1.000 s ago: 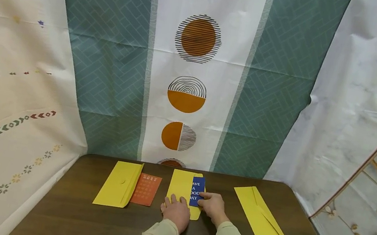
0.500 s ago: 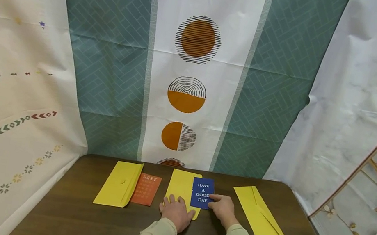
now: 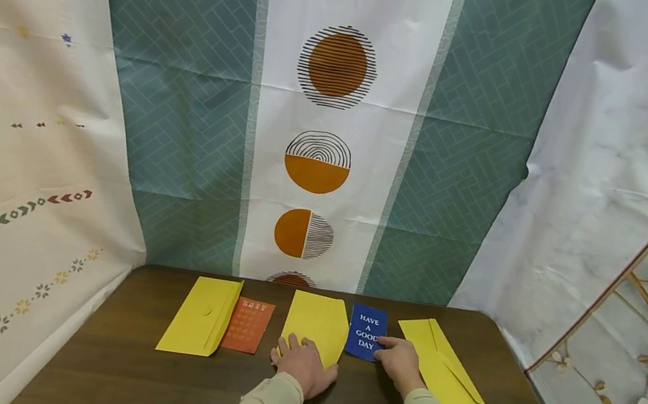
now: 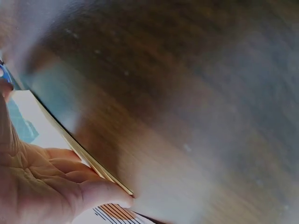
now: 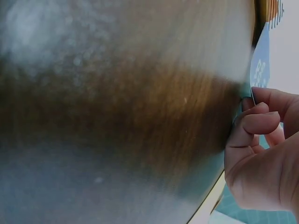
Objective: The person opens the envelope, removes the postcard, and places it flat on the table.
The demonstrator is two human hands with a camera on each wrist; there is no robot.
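Note:
A blue card (image 3: 366, 332) printed "HAVE A GOOD DAY" lies beside the right edge of the middle yellow envelope (image 3: 314, 315). My right hand (image 3: 400, 363) pinches the card's lower right edge between thumb and fingers; the right wrist view shows the card (image 5: 260, 65) at the fingertips of the right hand (image 5: 261, 158). Spread fingers of my left hand (image 3: 304, 367) rest on the lower part of the middle envelope, holding it against the table. In the left wrist view, the left hand (image 4: 51, 186) lies along the envelope's edge.
Another yellow envelope (image 3: 198, 317) lies at the left, with an orange-red card (image 3: 248, 325) against its right side. A third yellow envelope (image 3: 440, 364) lies slanted at the right, partly behind my right hand. All sit on a dark wooden table (image 3: 140, 378) before hanging cloths.
My right hand has drawn the blue card rightward, out of the middle envelope, until it is fully visible beside it. My left hand stays on the envelope.

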